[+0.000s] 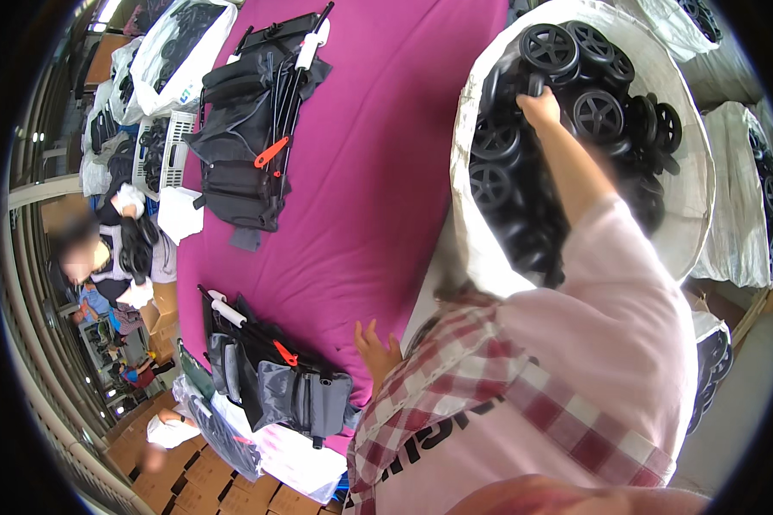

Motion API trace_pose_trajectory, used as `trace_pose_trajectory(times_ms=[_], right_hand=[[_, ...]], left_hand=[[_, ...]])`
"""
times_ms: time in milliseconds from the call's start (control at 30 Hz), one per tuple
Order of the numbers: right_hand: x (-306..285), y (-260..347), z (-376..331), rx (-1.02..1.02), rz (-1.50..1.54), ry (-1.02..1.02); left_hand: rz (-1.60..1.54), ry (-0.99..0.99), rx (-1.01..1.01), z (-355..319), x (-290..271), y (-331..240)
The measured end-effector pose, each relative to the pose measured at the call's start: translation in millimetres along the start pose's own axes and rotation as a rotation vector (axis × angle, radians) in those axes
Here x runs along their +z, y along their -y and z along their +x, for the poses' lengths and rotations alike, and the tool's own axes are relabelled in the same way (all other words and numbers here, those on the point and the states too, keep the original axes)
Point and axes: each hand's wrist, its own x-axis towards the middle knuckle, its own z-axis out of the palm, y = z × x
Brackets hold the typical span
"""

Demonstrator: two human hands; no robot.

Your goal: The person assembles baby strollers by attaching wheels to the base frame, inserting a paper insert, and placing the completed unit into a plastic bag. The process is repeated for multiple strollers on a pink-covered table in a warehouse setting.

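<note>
My right hand [539, 109] reaches into a big white sack [465, 206] at the upper right, its fingers closed on a black wheel part [536, 84]; the exact shape of that part is partly hidden. Around it are heaped black spoked wheels [599, 116], some joined in pairs. My left hand [376, 350] is empty, fingers spread, by the near edge of the purple-covered table [361, 189]. Closest to it lies a folded black stroller-like frame [305, 395] with grey fabric and a red tag. Farther up the table is a second such folded frame [245, 146].
A white plastic crate [177, 150] and open bags of black parts [185, 56] stand beyond the table. At the left, a co-worker [133, 245] holds black wheels. Cardboard boxes [202, 481] line the lower left. More white sacks [734, 197] stand at the right.
</note>
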Motion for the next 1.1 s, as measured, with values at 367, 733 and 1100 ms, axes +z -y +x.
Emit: trace_pose_trajectory(times_ms=[367, 733, 1100], right_hand=[[-57.3, -19.5, 170.2, 0.102, 0.015, -0.242], [-33.6, -0.2, 64.1, -0.410, -0.010, -0.019], [-1.8, 125.4, -218.5, -0.985, 0.332, 0.317]], left_hand=[[-0.033, -0.045, -0.077, -15.5, 9.1, -28.2], [-0.178, -0.082, -0.292, -74.4, 37.7, 5.8], [-0.376, -0.434, -0.301, -177.9, 81.2, 102.1]])
